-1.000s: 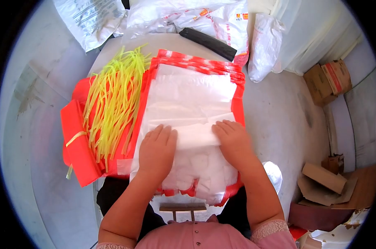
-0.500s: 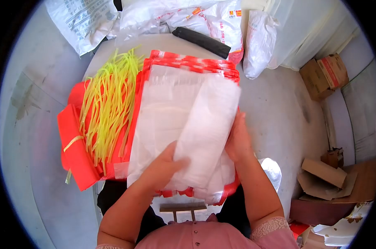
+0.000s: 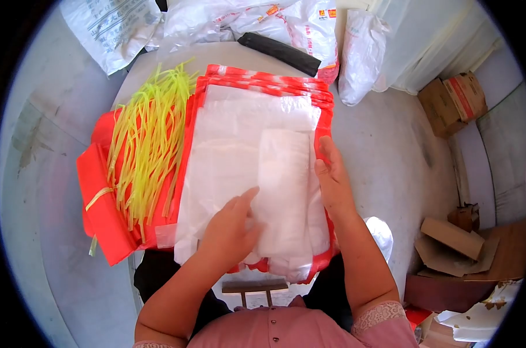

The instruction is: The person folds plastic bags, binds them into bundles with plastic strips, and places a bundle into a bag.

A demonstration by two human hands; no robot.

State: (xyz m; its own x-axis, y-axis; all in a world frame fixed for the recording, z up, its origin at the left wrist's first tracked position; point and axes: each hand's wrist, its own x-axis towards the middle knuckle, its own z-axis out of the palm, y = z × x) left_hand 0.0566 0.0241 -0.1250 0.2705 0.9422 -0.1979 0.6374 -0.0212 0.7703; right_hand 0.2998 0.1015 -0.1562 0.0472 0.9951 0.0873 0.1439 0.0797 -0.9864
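Observation:
A folded strip of white plastic bags (image 3: 283, 191) lies lengthwise on flat white plastic sheets (image 3: 222, 168), which rest on a stack of red-edged plastic bags (image 3: 263, 84). My left hand (image 3: 231, 232) is just left of the folded strip, its fingers apart and slightly blurred, holding nothing. At the stack's right edge is my right hand (image 3: 334, 182), thumb apart from the fingers and no grip visible. Left of the stack, a bunch of yellow-green plastic ties (image 3: 150, 151) drapes over red plastic bags (image 3: 103, 124). A red folded bundle (image 3: 103, 203) there is bound with a yellow tie.
A black roll (image 3: 279, 53) and white printed sacks (image 3: 245, 23) are at the back of the round table (image 3: 138, 84). To the right, a white wrapped bundle (image 3: 360, 58) stands near a carton (image 3: 453, 103). An opened cardboard box (image 3: 454, 249) is at lower right.
The folded strip has come down from a tilted position to lie straighter on the stack. My left hand has let go of it, and my right hand has opened at the edge.

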